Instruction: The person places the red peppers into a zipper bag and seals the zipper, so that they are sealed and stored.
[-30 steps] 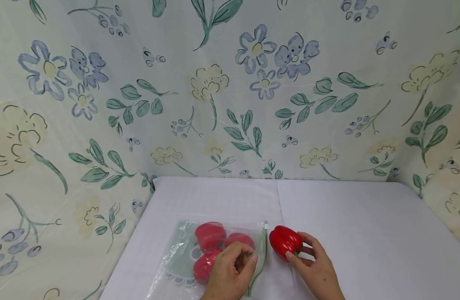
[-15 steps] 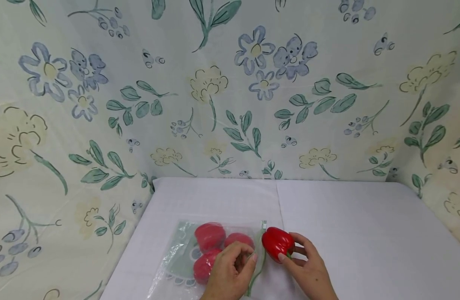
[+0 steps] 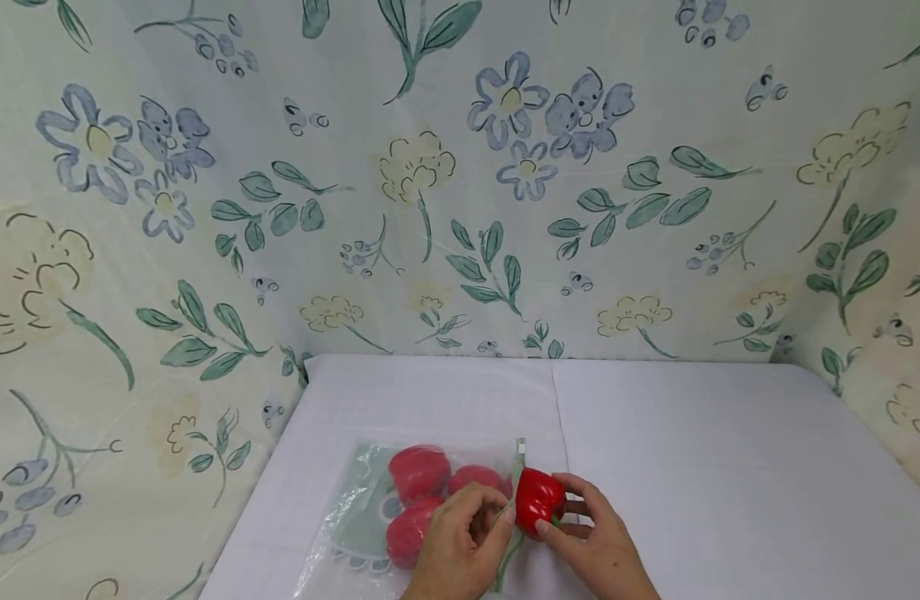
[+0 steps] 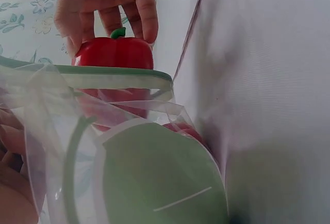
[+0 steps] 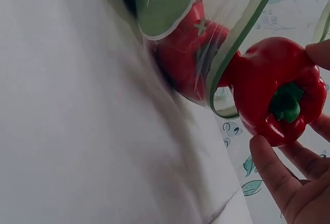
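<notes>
A clear zip bag with a green panel lies on the white table, with 3 red peppers inside. My left hand pinches the bag by its opening edge, which stands apart in the wrist views. In my right hand is a glossy red bell pepper, held between thumb and fingers near its green stem. The pepper's far end is at the bag's mouth, past the green zip strip in the left wrist view. Part of the bag hides behind my left hand.
A white cloth covers the table, with a crease running back from near the bag. Behind and at both sides hangs a floral curtain.
My right hand has carried the bell pepper leftward, from beside the bag to its mouth. The left hand keeps its hold, and the zip edge has shifted slightly left.
</notes>
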Motion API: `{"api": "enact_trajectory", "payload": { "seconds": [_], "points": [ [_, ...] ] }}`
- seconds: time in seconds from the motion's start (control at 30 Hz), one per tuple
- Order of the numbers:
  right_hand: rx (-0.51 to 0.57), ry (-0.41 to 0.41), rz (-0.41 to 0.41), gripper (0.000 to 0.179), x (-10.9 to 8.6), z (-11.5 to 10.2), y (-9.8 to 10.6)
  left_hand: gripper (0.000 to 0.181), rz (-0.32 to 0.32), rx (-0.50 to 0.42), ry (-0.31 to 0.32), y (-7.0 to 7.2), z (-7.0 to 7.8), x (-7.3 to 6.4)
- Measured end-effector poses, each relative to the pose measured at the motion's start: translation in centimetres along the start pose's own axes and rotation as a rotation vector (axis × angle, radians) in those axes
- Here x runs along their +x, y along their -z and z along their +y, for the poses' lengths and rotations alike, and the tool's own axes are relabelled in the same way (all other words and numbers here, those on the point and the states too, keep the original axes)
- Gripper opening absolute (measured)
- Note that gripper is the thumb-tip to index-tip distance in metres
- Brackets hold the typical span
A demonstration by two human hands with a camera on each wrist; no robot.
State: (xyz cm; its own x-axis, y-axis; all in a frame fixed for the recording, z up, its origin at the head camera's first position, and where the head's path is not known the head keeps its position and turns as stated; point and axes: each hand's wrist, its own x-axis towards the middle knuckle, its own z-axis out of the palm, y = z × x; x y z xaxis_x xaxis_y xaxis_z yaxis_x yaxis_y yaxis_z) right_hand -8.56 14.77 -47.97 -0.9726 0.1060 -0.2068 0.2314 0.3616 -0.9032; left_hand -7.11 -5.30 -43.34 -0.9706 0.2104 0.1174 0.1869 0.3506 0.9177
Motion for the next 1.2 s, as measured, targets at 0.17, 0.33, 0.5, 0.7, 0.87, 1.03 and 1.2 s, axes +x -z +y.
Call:
{"api": "enact_trajectory", "payload": {
  "seconds": [0.17,0.33,0.5,0.7,0.87,1.03,1.2],
  "points": [
    [0.003,0.060,-0.077,0.075,-0.3,-0.2,-0.8,0.007,-0.007,-0.015,-0.018,-0.1,-0.1,-0.1],
    [0.054,0.096,-0.147,0.073,-0.5,-0.3,-1.2,0.007,0.003,-0.024,-0.079,-0.3,-0.2,0.0],
    [0.124,0.122,-0.216,0.072,-0.4,-0.3,-1.6,0.004,0.025,-0.014,-0.202,-0.7,-0.5,-0.1],
    [0.131,0.173,-0.196,0.068,-0.2,-0.3,-2.4,0.005,0.056,0.012,-0.314,-1.0,-0.7,-0.1],
    [0.085,0.194,-0.162,0.058,0.1,-0.4,-3.0,0.007,0.043,0.010,-0.312,-1.0,-0.8,-0.2],
    [0.030,0.182,-0.127,0.055,0.5,-0.7,-3.5,0.008,0.065,0.003,-0.369,-1.1,-0.9,-0.1],
    [-0.072,0.260,-0.073,0.046,0.8,-0.8,-3.8,0.009,0.083,-0.008,-0.466,-1.3,-1.1,0.0]
  ]
}}
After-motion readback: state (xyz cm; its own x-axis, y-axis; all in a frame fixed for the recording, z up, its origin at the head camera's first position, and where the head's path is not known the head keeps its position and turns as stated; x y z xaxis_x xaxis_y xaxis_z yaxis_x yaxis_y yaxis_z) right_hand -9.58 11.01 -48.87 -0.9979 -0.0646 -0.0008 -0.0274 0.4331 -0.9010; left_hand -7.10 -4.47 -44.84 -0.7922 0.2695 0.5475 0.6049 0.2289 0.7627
